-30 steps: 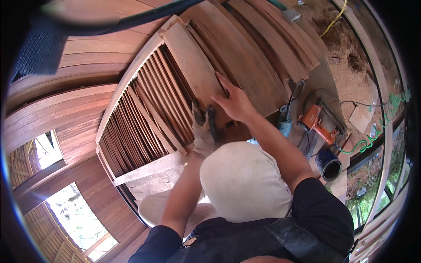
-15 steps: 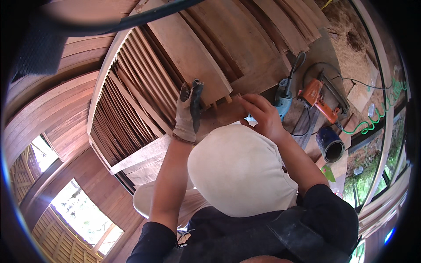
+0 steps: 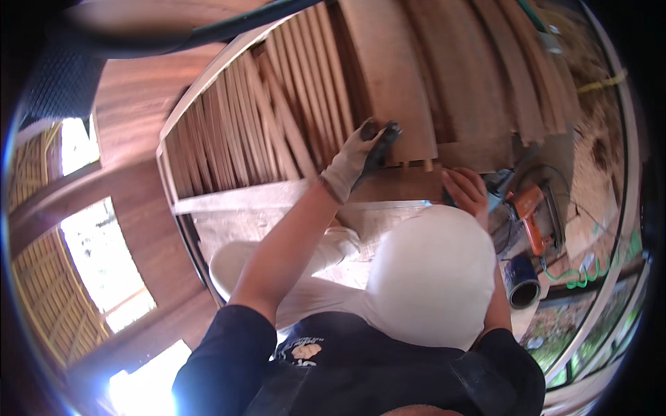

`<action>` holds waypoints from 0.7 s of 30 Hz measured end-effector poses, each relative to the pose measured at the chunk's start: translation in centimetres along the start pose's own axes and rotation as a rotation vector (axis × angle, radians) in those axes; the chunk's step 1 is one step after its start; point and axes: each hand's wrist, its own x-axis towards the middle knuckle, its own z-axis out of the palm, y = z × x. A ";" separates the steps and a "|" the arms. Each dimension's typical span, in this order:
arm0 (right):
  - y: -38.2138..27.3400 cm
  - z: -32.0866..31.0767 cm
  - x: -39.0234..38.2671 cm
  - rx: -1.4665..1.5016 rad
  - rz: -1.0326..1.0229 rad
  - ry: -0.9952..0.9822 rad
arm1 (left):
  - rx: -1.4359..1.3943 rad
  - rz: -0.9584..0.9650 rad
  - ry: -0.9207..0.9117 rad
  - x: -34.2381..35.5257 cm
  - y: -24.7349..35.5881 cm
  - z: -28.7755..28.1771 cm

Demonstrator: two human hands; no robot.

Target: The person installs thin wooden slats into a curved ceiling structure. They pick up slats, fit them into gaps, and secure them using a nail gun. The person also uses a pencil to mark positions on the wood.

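A short reddish-brown board (image 3: 397,184) lies crosswise between my two hands. My left hand (image 3: 356,158), in a pale glove with a dark palm, is closed at its left end; the exact contact is partly hidden. My bare right hand (image 3: 466,190) has its fingers bent over the right end, and my knee hides part of that hand. Just beyond the short board is the end of a wide wooden plank (image 3: 392,90), where small tenons (image 3: 427,166) stick out.
Slats (image 3: 229,132) fill the rack on the left, and more planks (image 3: 479,83) lie at the right. Near my right hand are a blue power tool (image 3: 497,191), an orange tool (image 3: 528,208), a coiled green hose (image 3: 586,281) and a dark blue can (image 3: 522,281). My pale-trousered knee (image 3: 431,277) rises close by.
My view has shifted, so the hands and planks appear farther right. Both hands stay at the short board, and my left forearm now slants more to the right.
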 end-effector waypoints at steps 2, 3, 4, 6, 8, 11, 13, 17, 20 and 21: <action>0.2 0.5 0.0 0.054 0.003 0.026 | -0.029 -0.135 -0.015 2.5 -0.5 -5.2; 0.7 0.5 -0.3 0.037 -0.015 0.013 | -0.107 -0.183 0.018 3.1 0.7 -6.7; 1.3 0.6 -0.6 0.019 -0.034 0.005 | -0.185 -0.228 0.058 3.6 2.0 -8.1; 2.0 1.0 -0.6 0.002 -0.071 -0.005 | 0.005 -0.046 0.198 3.4 5.7 -9.5; 2.1 1.6 -0.5 0.015 -0.111 -0.023 | 0.509 0.111 0.360 3.5 4.8 -12.9; 4.1 1.9 -1.0 0.024 -0.231 0.004 | 0.869 0.412 0.596 0.3 3.4 -7.0; 4.8 2.5 -2.0 -0.045 -0.238 0.026 | 0.979 0.477 0.467 -1.9 1.4 -3.9; 5.6 2.5 -2.2 -0.176 -0.278 0.108 | 1.071 0.510 0.180 -5.9 -2.6 0.4; 5.2 2.1 -1.7 -0.139 -0.254 0.044 | 1.034 0.545 0.162 -7.6 -4.1 0.5; 5.2 1.9 -1.6 -0.128 -0.234 0.015 | 1.011 0.557 0.181 -7.7 -4.4 0.5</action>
